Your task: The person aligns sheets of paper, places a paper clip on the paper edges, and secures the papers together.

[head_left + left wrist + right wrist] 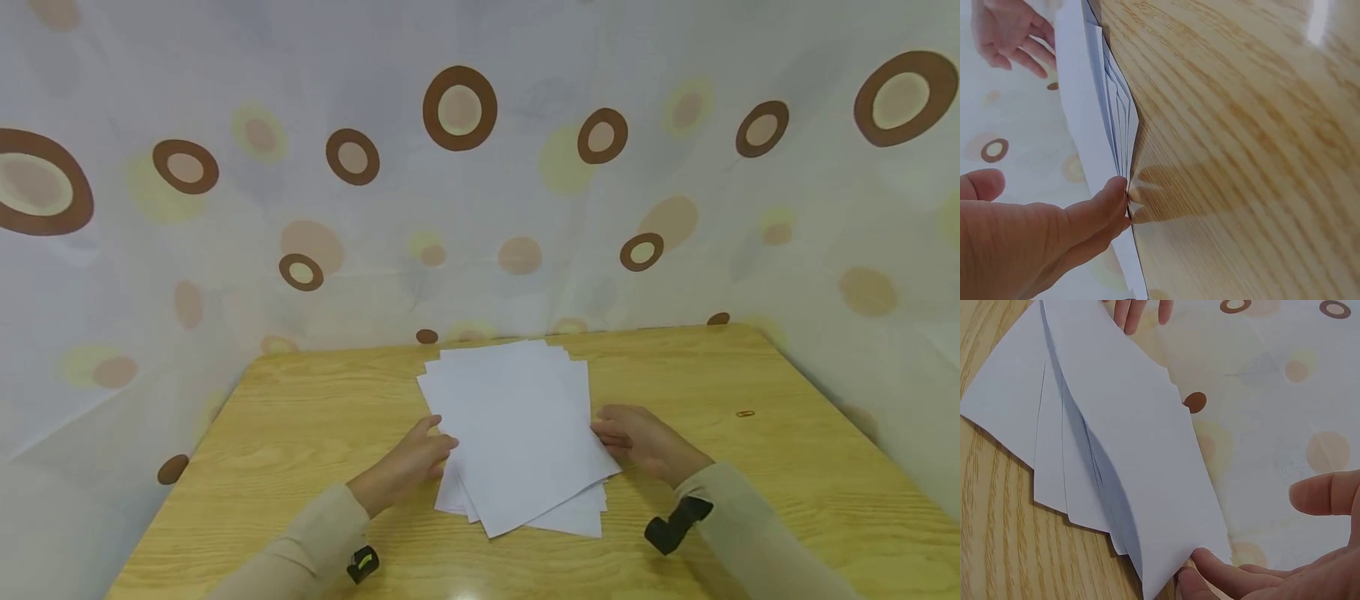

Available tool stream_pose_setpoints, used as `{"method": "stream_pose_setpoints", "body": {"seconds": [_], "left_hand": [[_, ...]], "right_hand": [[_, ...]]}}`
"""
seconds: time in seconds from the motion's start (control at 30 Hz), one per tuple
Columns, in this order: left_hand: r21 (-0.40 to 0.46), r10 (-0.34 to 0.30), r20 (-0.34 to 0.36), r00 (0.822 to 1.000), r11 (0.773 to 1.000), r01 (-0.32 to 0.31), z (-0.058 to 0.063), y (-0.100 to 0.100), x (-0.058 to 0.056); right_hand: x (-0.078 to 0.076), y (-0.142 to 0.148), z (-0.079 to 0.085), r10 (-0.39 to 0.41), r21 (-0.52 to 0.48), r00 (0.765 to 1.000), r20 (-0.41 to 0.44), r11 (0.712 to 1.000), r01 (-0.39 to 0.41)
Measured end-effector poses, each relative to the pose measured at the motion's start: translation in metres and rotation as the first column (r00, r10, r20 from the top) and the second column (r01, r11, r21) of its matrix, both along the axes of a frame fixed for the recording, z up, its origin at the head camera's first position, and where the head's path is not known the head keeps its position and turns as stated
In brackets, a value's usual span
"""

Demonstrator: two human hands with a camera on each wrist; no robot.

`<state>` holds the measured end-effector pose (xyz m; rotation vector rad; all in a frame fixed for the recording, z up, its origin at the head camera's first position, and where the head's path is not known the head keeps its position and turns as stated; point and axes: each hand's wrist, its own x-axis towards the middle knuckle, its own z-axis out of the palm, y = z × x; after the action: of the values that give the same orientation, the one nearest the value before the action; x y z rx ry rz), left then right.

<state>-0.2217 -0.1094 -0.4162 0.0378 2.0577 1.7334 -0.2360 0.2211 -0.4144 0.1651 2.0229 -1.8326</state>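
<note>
A loose stack of white paper sheets (pixel 525 433) lies on the wooden table, its edges fanned out unevenly. The top sheet is turned at an angle over those beneath. My left hand (pixel 416 458) touches the stack's left edge; in the left wrist view its fingertips (pixel 1116 187) press against the sheet edges, with the thumb held apart. On the opposite side, my right hand (pixel 641 437) has its fingertips at the right edge. Seen from the right wrist, those fingers (pixel 1222 572) meet the paper's edge while the thumb (pixel 1319 494) stays clear of it.
An orange-brown paper clip (pixel 745 413) lies on the table to the right of the stack. Bare wood of the table (pixel 315 425) shows on the left. A pale curtain (pixel 480 208) with brown rings and ovals hangs behind the table's far edge and along both sides.
</note>
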Motion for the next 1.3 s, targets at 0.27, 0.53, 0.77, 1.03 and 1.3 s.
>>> {"method": "stream_pose_setpoints", "body": {"seconds": [0.27, 0.53, 0.77, 1.03, 1.3], "left_hand": [[0.0, -0.053, 0.001, 0.999, 0.999, 0.053, 0.001, 0.0, 0.0], [0.015, -0.054, 0.008, 0.998, 0.998, 0.054, 0.001, -0.001, 0.0], [0.042, -0.059, 0.012, 0.998, 0.997, 0.059, 0.003, -0.002, 0.001], [0.007, -0.06, 0.014, 0.998, 0.998, 0.06, 0.003, 0.002, 0.002], [0.004, -0.062, 0.02, 0.998, 0.998, 0.062, 0.003, 0.003, 0.003]], "right_hand": [[0.0, -0.003, 0.002, 0.011, -0.009, 1.0, 0.0, 1.0, -0.011], [-0.003, -0.005, -0.002, 0.028, 0.016, 1.0, 0.011, 0.999, -0.028], [-0.005, -0.006, -0.008, 0.012, 0.08, 1.0, 0.023, 0.997, -0.014], [-0.009, -0.008, -0.014, 0.029, 0.057, 0.999, 0.043, 0.998, -0.032], [-0.006, -0.01, -0.022, 0.088, 0.158, 0.996, -0.008, 0.984, -0.086]]}}
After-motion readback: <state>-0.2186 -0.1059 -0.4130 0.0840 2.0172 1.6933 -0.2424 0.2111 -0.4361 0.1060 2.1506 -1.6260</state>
